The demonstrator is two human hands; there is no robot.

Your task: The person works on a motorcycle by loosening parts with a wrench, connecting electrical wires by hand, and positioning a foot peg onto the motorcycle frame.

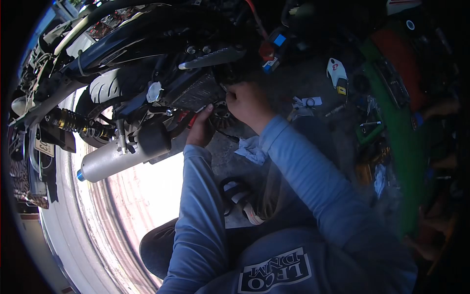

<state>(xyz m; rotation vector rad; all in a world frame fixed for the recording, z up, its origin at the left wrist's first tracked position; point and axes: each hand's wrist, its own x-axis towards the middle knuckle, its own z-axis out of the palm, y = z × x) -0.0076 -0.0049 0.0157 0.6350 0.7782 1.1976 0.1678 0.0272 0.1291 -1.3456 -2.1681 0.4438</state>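
Observation:
A motorcycle lies across the upper left, with its silver exhaust muffler [115,154], rear tire [105,87] and coiled shock absorber [78,122] in view. My left hand [200,128] is closed around a red-handled thing [188,119] beside the dark engine part. Just right of it, my right hand [248,104] has its fingers curled against the engine area; what they hold, if anything, is too dark to make out. Between and below the hands shows a round toothed metal part [223,113].
A crumpled white cloth [252,150] lies on the floor below my right hand. Farther right are a white-and-black panel [337,73], small papers [311,101] and a green surface [399,147] with parts. A sandaled foot [250,213] is near my knees.

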